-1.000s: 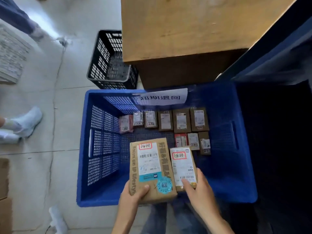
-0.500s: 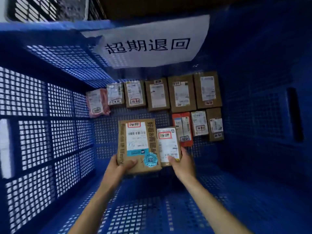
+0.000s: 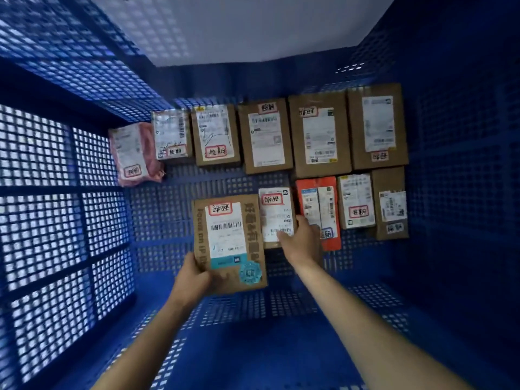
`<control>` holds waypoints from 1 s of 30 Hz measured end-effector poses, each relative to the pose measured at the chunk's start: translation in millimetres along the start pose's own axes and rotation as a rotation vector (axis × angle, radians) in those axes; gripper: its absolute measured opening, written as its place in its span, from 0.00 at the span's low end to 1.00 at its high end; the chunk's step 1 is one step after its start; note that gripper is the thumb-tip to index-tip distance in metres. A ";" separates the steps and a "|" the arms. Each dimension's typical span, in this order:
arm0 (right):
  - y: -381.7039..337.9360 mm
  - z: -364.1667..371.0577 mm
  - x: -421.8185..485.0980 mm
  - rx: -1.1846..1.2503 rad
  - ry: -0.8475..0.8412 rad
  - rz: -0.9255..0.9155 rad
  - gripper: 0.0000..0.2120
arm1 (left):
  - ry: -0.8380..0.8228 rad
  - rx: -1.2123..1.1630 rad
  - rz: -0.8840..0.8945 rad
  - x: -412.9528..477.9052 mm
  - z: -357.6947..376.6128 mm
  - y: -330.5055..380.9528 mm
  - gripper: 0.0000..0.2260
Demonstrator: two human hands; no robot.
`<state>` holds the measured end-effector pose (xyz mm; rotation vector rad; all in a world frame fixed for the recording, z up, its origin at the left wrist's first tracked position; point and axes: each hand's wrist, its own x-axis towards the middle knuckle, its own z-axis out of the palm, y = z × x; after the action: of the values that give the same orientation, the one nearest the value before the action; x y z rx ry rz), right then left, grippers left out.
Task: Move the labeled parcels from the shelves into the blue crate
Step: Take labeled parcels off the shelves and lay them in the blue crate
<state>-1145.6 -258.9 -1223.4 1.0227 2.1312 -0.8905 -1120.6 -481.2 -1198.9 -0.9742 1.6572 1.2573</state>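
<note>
Big box is gripped at its near-left corner by the left hand. Small parcel is pinched between thumb and fingers of the right hand. Both are held low over mid crate floor, prob. not yet set down. Risk: small parcel could be dropped onto the touching orange pkg and left tilted.

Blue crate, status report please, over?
Left grip holds large brown parcel. Right grip holds small white-labelled parcel. Both inside blue crate; orange parcel close beside right grip.
</note>
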 end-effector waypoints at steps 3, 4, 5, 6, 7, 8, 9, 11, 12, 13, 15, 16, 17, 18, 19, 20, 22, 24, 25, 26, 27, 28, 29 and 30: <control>-2.6 10.5 7.3 0.049 0.034 -0.050 0.14 | 0.032 -0.031 0.023 5.0 -3.6 -10.0 0.26; -3.5 13.2 9.7 0.054 0.059 -0.069 0.15 | 0.048 -0.047 0.034 8.6 -5.3 -11.4 0.26; -4.8 14.3 11.9 0.040 0.084 -0.080 0.15 | 0.066 -0.054 0.040 13.1 -7.5 -12.3 0.25; -5.6 14.8 15.3 0.022 0.112 -0.078 0.16 | 0.081 -0.062 0.046 16.7 -8.7 -11.3 0.24; -5.8 14.6 18.7 -0.001 0.133 -0.064 0.16 | 0.092 -0.063 0.049 20.4 -9.5 -8.5 0.22; -5.8 14.3 21.7 -0.023 0.152 -0.054 0.17 | 0.094 -0.065 0.056 24.2 -9.0 -3.7 0.22; -6.3 14.2 24.2 -0.044 0.162 -0.053 0.17 | 0.090 -0.064 0.065 29.6 -8.8 1.7 0.22; -7.5 13.8 26.3 -0.130 0.184 -0.090 0.18 | 0.060 -0.071 0.082 41.8 -6.9 15.1 0.22; -7.7 13.7 27.3 -0.217 0.207 -0.125 0.19 | 0.049 -0.071 0.082 49.4 -6.1 20.5 0.24; -7.3 13.5 28.5 -0.306 0.232 -0.155 0.20 | 0.042 -0.071 0.078 56.0 -5.1 24.3 0.25; -5.5 11.7 32.9 -0.403 0.280 -0.195 0.22 | 0.037 -0.071 0.071 63.6 -3.3 29.3 0.26; -4.2 10.9 35.5 -0.419 0.293 -0.223 0.22 | 0.034 -0.066 0.065 65.0 -2.4 29.8 0.26; -2.0 10.6 37.7 -0.429 0.292 -0.272 0.23 | 0.029 -0.053 0.057 65.2 -2.1 29.0 0.26; -0.3 11.0 39.0 -0.436 0.275 -0.343 0.24 | 0.024 -0.032 0.053 64.9 -1.6 27.9 0.25; 0.5 12.3 38.9 -0.442 0.240 -0.429 0.25 | 0.021 -0.016 0.050 63.8 -1.6 26.9 0.25; 0.3 14.2 37.6 -0.454 0.186 -0.519 0.27 | 0.025 -0.010 0.048 63.8 -1.4 25.8 0.26; 1.1 18.3 35.8 -0.516 0.017 -0.658 0.30 | 0.032 -0.012 0.048 67.2 -1.9 24.5 0.27; 5.3 20.4 38.2 -0.666 -0.167 -0.680 0.35 | 0.026 -0.003 0.051 69.2 -3.1 25.8 0.27; 7.8 20.7 40.6 -0.751 -0.234 -0.646 0.37 | 0.024 -0.001 0.054 69.4 -4.9 26.0 0.26; 9.6 20.2 42.8 -0.824 -0.270 -0.607 0.38 | 0.021 -0.004 0.052 68.6 -6.4 25.9 0.27; 10.6 18.9 44.8 -0.880 -0.277 -0.577 0.39 | 0.017 -0.002 0.049 67.4 -8.1 24.5 0.27; 10.0 17.3 45.9 -0.925 -0.265 -0.559 0.39 | 0.014 0.006 0.042 64.7 -9.7 22.0 0.27; 8.7 15.6 46.4 -0.969 -0.247 -0.551 0.38 | 0.006 0.025 0.033 60.7 -10.5 19.5 0.26; 7.9 14.7 47.4 -1.013 -0.231 -0.553 0.38 | 0.000 0.053 0.020 57.7 -11.8 14.8 0.25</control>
<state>-1160.3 -246.8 -1269.9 -0.1743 2.2315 -0.0408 -1157.0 -495.4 -1245.3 -0.9278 1.6952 1.2206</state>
